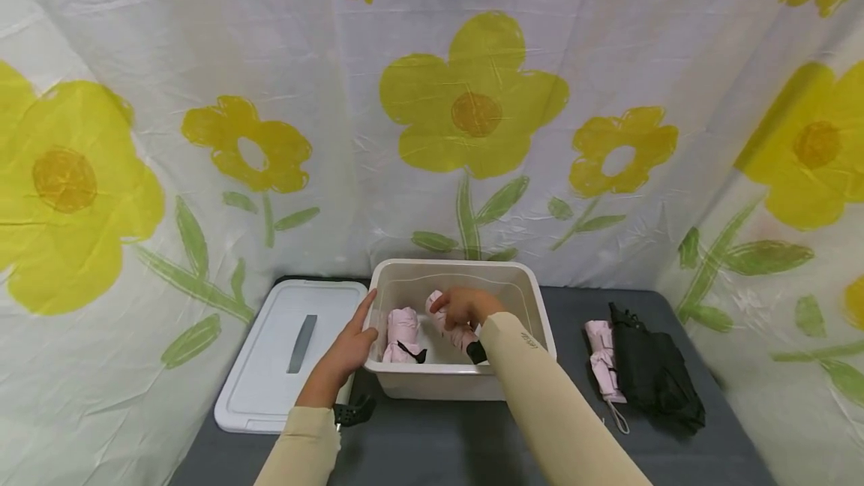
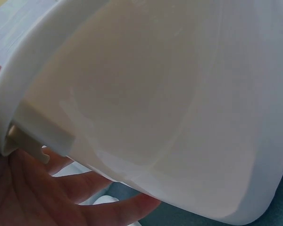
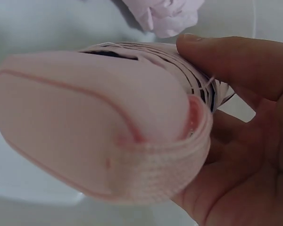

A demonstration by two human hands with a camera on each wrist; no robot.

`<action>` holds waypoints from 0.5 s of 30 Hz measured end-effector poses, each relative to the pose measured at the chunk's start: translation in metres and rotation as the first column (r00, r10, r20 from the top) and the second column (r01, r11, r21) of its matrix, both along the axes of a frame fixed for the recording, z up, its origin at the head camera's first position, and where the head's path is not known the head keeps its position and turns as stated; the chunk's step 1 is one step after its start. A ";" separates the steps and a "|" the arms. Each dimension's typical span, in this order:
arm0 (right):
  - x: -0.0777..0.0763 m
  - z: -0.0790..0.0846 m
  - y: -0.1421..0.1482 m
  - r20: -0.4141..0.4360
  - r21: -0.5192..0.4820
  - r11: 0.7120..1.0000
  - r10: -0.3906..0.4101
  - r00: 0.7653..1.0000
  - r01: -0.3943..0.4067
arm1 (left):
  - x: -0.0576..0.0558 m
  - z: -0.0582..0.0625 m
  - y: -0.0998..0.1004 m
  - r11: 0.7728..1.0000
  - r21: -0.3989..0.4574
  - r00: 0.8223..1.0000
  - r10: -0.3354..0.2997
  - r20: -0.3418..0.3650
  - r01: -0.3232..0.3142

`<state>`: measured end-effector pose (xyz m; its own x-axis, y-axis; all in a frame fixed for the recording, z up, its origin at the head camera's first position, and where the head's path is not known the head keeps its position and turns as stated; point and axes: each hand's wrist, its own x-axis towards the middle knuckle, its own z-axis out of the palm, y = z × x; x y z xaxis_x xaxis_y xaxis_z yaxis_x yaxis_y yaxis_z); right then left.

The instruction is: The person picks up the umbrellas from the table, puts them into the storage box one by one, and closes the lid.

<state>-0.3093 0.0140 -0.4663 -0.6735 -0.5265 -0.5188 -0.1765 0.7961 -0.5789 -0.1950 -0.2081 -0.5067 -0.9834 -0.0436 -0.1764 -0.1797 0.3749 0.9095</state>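
Note:
A beige plastic bin [image 1: 432,381] stands on the dark table. My left hand [image 1: 346,351] grips its left rim, fingers spread along the outer wall in the left wrist view. My right hand [image 1: 466,307] reaches inside the bin and holds a folded pink umbrella [image 1: 460,336], which slants with a black part toward the front. In the right wrist view, the pale handle end [image 3: 61,127] with its woven strap [image 3: 165,165] faces the camera, and the thumb lies along the folds. Another folded pink umbrella [image 1: 403,328] lies at the bin's left side, a black strap at its front end.
A white lid [image 1: 263,358] with a grey handle lies left of the bin. On the right of the table lie a pink folded umbrella [image 1: 603,358] with a cord loop and a black folded umbrella [image 1: 651,373]. A flower-patterned curtain [image 1: 351,171] hangs behind.

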 end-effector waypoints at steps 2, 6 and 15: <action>0.001 -0.003 -0.001 0.004 0.018 1.000 -0.010 1.000 0.010 | 0.001 -0.001 0.000 1.000 0.003 1.000 0.001 0.002 -0.001; 0.002 -0.009 -0.001 0.031 0.026 0.999 -0.044 0.999 0.043 | 0.002 0.000 0.001 1.000 0.007 1.000 0.001 -0.001 -0.001; 0.001 -0.010 -0.011 0.164 -0.119 0.986 -0.096 0.982 0.116 | 0.003 0.006 0.000 1.000 0.000 1.000 0.000 -0.003 0.000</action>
